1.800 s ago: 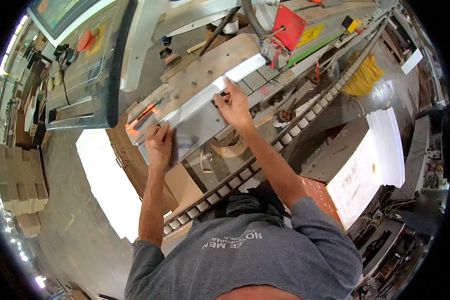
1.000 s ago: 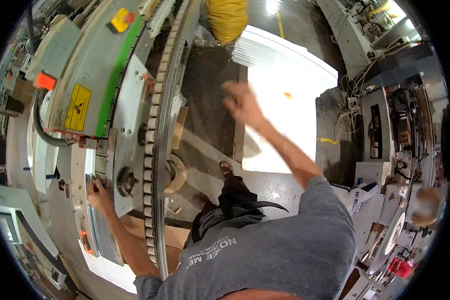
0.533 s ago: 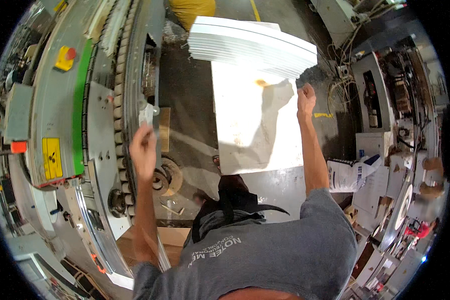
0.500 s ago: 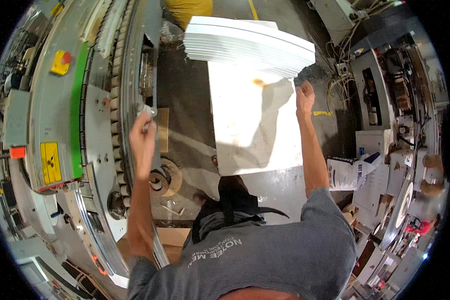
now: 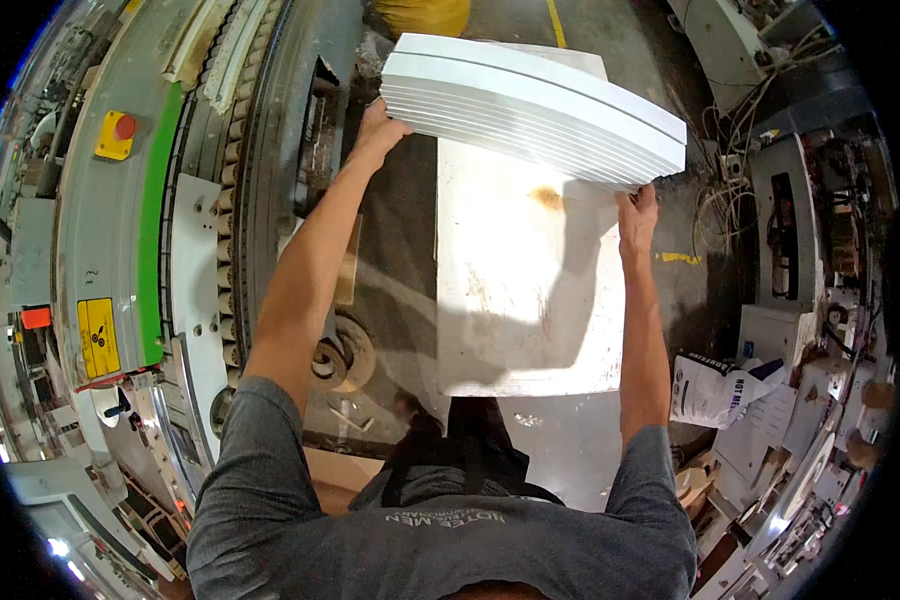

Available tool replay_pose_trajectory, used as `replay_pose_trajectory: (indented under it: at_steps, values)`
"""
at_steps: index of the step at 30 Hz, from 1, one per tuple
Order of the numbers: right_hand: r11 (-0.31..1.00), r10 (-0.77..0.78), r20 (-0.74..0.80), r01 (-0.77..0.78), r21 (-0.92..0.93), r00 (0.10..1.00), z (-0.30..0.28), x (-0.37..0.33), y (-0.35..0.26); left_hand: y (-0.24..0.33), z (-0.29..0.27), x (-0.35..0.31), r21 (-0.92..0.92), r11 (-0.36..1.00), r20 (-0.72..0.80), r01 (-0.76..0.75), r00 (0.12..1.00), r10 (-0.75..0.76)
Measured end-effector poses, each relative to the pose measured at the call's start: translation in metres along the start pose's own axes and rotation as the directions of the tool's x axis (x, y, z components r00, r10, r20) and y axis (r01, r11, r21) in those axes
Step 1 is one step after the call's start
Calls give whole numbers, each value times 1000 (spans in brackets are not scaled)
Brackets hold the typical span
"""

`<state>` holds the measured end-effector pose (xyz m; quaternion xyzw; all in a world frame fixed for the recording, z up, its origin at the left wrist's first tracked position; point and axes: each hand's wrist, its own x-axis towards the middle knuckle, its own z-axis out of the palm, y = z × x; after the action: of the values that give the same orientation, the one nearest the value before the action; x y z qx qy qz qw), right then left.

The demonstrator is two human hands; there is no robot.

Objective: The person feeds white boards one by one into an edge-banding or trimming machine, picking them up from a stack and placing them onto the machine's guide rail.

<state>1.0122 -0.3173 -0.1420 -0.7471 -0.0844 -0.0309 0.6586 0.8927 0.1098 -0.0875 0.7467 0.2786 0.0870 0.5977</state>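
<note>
A stack of long, narrow white panels [image 5: 530, 112] lies across the far end of a flat white board [image 5: 515, 340]. My left hand [image 5: 378, 135] grips the stack's left end, thumb reaching along its near side and the other fingers partly hidden behind the end. Close to the near right corner, my right hand [image 5: 637, 212] has its fingers curled up against the panels' lower edge. A brownish stain marks the board between my hands, and the shadow of my upper body falls over it.
On the left runs a grey-green machine [image 5: 120, 220] with a row of rollers and a red stop button [image 5: 125, 127]. A yellow sack [image 5: 425, 15] sits beyond. Loose cables [image 5: 720, 210] and a white bag [image 5: 715, 390] are at right; a round coil [image 5: 345, 355] lies on the floor.
My left hand has moved from beside the machine, where it held a small whitish scrap, to the stack's left end. My right hand has come up against the stack's near right corner.
</note>
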Motion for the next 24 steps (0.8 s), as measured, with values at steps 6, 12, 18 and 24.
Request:
replay_pose_trajectory:
  at_steps: [6,12,18,24]
  values:
    - [975,51,-17,-54,-216,999,-6,-2,-12,-8,3,0,-50,998,16,-28,999,29]
    - [991,30,-29,-34,-131,999,-4,-9,-13,-18,-2,-9,-48,999,0,-2,1000,2]
    - [986,26,-41,-33,-166,999,-16,-26,-4,-21,3,-35,-83,996,-34,-32,999,29]
    - [950,126,-18,-125,-286,992,-23,-58,-21,-23,-2,-76,-89,994,-79,-61,995,54]
